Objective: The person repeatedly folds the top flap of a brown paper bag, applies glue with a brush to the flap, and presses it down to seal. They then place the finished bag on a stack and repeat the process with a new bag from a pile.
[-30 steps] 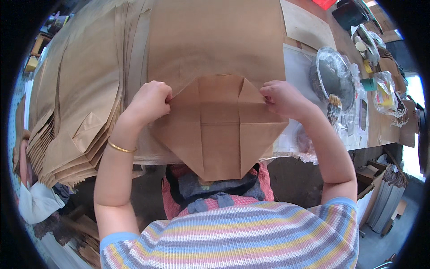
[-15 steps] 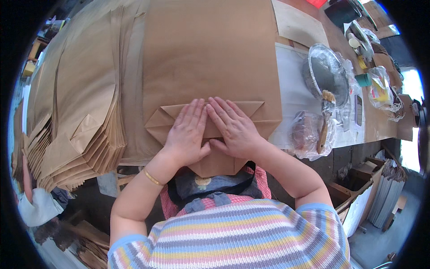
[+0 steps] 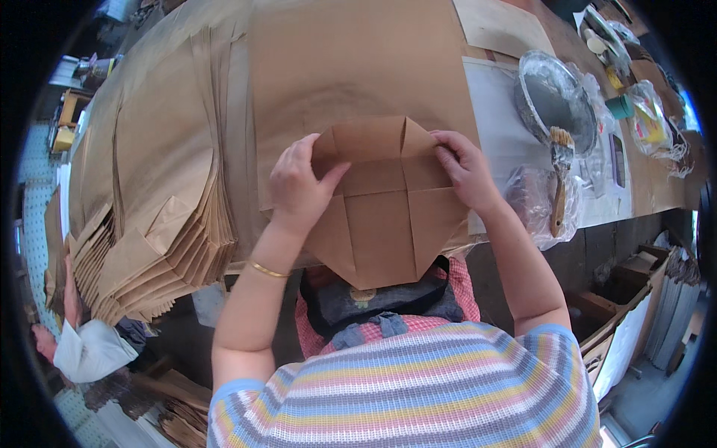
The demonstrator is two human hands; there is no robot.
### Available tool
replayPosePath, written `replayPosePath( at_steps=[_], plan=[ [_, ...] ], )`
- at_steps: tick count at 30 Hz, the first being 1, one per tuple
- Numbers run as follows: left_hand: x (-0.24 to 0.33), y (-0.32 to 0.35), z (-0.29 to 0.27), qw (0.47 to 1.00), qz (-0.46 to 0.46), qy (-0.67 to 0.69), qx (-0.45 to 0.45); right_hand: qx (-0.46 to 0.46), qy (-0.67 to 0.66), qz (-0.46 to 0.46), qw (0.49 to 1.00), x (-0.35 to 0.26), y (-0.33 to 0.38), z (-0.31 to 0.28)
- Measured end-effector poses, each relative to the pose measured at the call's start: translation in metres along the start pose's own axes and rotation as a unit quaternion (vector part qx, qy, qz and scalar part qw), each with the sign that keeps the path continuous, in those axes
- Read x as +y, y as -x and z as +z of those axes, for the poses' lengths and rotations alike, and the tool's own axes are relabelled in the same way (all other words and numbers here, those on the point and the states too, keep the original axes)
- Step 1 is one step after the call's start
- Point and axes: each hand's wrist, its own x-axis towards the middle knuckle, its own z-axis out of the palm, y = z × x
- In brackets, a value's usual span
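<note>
A brown kraft paper bag (image 3: 377, 231) lies in front of me at the table's near edge, its creased bottom spread open into a many-sided shape. My left hand (image 3: 302, 187) grips the left side of the raised bottom flap, the thumb pointing inward over the paper. On the opposite side, the fingers and thumb of my right hand (image 3: 467, 172) pinch the flap's right corner. Beneath and beyond the bag bottom stretches a large flat brown paper sheet (image 3: 358, 60); whether it belongs to the same bag I cannot tell.
Fanned stacks of folded paper bags (image 3: 160, 246) fill the left side. To the right are a metal basin (image 3: 556, 97), a paste-crusted brush (image 3: 560, 179) and a clear plastic bag (image 3: 526, 201). A co-worker's sleeve (image 3: 93, 351) shows at far left, and an open wooden box (image 3: 620, 291) stands lower right.
My hands have gone from lying flat together on the folded bottom to holding its two sides apart. The flap has been lifted and opened. The whole view has shifted slightly.
</note>
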Motion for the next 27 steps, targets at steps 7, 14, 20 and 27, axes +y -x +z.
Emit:
replayPosePath(
  at_steps=[7, 14, 20, 27],
  plan=[
    [0.005, 0.000, -0.006, 0.988, -0.086, 0.126, -0.025, 0.102, 0.114, -0.205, 0.967, -0.052, 0.018, 0.005],
    [-0.015, -0.006, -0.028, 0.955, -0.035, 0.252, -0.155, -0.021, 0.131, -0.160, 0.978, -0.088, -0.008, 0.095],
    [-0.034, -0.045, 0.006, 0.954, -0.150, 0.153, -0.210, -0.021, 0.094, -0.196, 0.976, -0.091, 0.008, 0.121],
    [-0.013, -0.062, -0.012, 0.872, -0.233, 0.325, -0.281, 0.015, 0.435, -0.257, 0.863, -0.125, -0.033, 0.053]
  ],
)
